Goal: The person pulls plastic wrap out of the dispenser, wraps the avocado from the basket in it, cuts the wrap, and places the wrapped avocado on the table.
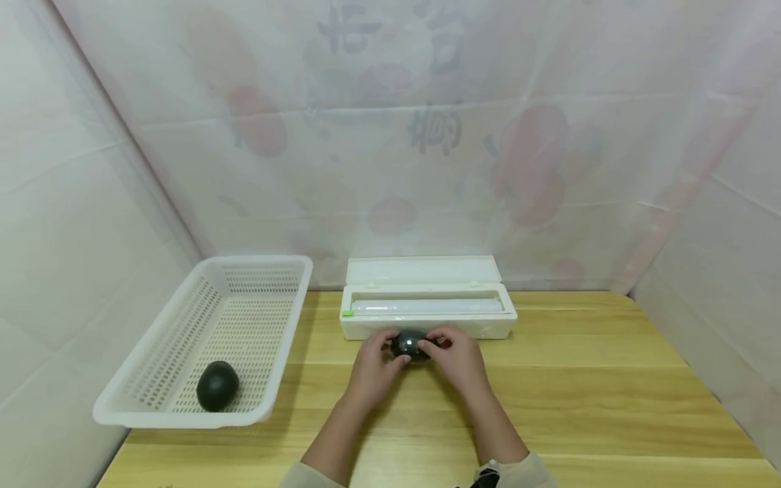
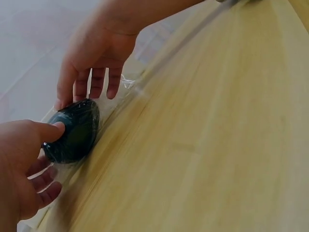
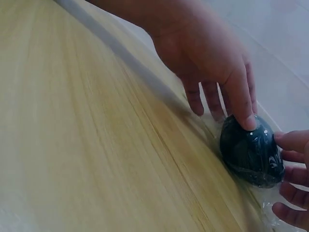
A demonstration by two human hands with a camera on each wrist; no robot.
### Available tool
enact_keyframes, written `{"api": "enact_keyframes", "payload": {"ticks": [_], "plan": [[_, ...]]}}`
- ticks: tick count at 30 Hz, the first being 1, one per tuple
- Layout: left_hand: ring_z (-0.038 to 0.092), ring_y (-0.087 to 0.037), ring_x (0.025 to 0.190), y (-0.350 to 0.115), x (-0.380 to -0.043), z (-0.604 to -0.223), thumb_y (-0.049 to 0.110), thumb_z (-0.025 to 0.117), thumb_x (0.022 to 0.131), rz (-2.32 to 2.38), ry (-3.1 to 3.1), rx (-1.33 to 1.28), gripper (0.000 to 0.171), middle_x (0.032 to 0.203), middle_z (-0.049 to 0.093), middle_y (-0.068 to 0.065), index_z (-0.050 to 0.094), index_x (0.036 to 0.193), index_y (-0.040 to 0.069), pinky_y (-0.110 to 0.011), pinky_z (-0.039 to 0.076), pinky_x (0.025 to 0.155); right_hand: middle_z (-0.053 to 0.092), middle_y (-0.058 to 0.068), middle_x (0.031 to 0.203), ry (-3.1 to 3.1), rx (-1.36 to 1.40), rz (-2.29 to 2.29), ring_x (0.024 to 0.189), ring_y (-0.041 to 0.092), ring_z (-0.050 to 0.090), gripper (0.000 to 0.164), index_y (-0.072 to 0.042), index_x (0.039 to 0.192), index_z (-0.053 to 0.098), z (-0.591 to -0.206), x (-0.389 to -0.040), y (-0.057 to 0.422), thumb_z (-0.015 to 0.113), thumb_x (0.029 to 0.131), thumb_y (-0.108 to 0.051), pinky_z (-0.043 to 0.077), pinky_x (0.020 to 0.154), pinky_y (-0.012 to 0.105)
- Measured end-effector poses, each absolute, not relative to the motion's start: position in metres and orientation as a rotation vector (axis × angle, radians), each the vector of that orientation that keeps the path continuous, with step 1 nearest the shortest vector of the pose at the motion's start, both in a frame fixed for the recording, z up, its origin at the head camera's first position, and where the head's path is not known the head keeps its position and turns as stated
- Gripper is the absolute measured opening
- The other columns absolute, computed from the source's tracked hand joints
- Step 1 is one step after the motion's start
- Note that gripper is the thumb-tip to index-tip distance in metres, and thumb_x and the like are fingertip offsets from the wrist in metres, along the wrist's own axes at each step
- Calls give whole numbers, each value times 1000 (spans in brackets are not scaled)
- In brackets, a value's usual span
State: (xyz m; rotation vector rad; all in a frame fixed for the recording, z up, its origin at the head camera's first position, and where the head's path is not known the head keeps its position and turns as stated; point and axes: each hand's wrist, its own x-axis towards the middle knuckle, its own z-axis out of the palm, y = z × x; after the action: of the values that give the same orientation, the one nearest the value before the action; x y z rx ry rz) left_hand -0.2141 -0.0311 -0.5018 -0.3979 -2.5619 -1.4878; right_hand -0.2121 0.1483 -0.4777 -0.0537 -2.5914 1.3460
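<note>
Pink-patterned curtain (image 1: 378, 163) behind a wooden table (image 1: 598, 386)

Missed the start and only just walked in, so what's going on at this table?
A person's left hand and right hand hold a dark oval fruit, perhaps an avocado, between them. Clear film covers it. It is just in front of a white box whose lid stands open, showing a roll inside. To the left, a second dark fruit lies in a white basket, with no hand on it.
</note>
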Motion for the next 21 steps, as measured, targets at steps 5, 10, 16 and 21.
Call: {"api": "enact_keyframes", "payload": {"ticks": [5,10,16,21], "plan": [[60,-23,111,-33,-217,-504,19,74,88,-1794,-2513,-312,42,127,61,-8,60,128,11,-38,53,92,71,-1,94,-2580,-40,1347,79,17,62,15,-18,90,76,-478,-213,148,83,80,-26,52,67,29],[58,-24,112,-36,-220,-504,22,69,92,-1966,-2469,-238,37,123,64,-9,63,126,7,-40,51,94,72,0,95,-2579,-53,1357,79,17,62,16,-17,90,77,-478,-213,148,83,79,-26,51,67,28],[63,-23,106,-35,-216,-498,17,66,93,-1916,-2422,-161,26,113,69,-8,69,116,7,-32,56,85,71,0,95,-2576,-41,1356,79,17,61,16,-16,91,77,-478,-212,149,83,79,-26,51,68,28],[64,-20,86,-42,-214,-493,8,73,83,-1552,-2178,-72,14,93,71,-2,74,97,9,-31,56,69,70,-1,96,-2598,-9,1277,82,15,63,16,-16,91,77,-477,-211,148,82,80,-27,53,72,32]]}}
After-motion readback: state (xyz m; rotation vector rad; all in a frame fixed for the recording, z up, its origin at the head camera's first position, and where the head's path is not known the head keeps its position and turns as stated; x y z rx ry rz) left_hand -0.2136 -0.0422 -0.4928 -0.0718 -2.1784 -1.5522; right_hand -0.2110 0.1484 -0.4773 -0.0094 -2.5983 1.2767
